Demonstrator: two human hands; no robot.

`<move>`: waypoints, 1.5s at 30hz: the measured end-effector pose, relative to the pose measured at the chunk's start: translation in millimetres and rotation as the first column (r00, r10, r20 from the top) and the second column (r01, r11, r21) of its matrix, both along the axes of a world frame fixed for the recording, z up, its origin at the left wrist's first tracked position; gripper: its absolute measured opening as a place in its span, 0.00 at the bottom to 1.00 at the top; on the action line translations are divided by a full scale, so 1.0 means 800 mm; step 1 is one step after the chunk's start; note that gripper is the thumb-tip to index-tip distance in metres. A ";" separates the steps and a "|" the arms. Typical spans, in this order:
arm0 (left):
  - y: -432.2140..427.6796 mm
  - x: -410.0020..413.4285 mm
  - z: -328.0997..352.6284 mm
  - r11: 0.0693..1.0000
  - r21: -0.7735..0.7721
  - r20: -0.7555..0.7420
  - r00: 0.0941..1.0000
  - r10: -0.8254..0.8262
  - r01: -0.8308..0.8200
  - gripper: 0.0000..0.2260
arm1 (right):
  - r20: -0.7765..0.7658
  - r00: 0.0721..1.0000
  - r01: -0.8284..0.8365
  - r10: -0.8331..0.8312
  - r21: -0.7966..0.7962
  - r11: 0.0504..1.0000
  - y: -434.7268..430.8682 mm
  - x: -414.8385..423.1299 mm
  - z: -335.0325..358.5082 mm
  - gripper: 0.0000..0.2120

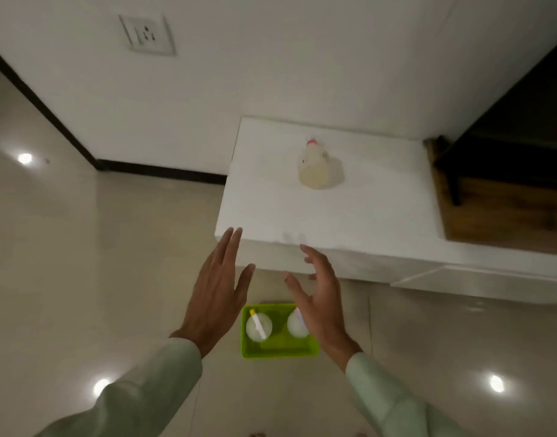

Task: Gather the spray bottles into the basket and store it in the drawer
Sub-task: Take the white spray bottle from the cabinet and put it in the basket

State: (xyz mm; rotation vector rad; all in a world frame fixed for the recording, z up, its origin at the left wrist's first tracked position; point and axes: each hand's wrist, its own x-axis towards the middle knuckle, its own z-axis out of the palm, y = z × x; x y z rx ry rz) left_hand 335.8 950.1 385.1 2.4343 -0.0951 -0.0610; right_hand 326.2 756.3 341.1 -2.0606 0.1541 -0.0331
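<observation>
A green basket point(278, 351) sits on the floor below me. Two pale spray bottles stand in it: one with a yellow-tipped nozzle point(258, 326) on the left, and another point(295, 323) on the right, partly hidden by my right hand. A third pale spray bottle with a red top point(315, 165) stands on the white cabinet top point(271, 200). My left hand point(219, 291) and my right hand point(321, 298) hover above the basket, fingers spread, holding nothing. Both point toward the cabinet's front edge.
The cabinet stands against a white wall with a socket plate point(147, 34). A white drawer front point(479, 280) shows at the right under the top. A dark wooden piece of furniture point(507, 197) is at the far right. Glossy beige floor tiles lie all around.
</observation>
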 end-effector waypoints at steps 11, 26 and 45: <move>-0.054 0.147 0.031 0.999 0.043 0.063 0.998 0.030 -0.033 0.29 | 0.016 0.993 0.112 -0.113 0.023 0.993 -0.063 0.208 0.049 0.29; -0.094 0.323 -0.037 0.988 0.148 -0.080 0.996 0.046 -0.034 0.29 | -0.420 0.901 0.103 -0.107 -0.030 0.994 -0.070 0.448 -0.029 0.31; -0.050 0.203 -0.065 0.999 -0.049 -0.165 0.986 0.013 -0.022 0.32 | -0.407 0.912 0.231 -0.051 0.407 0.884 -0.049 0.293 0.009 0.15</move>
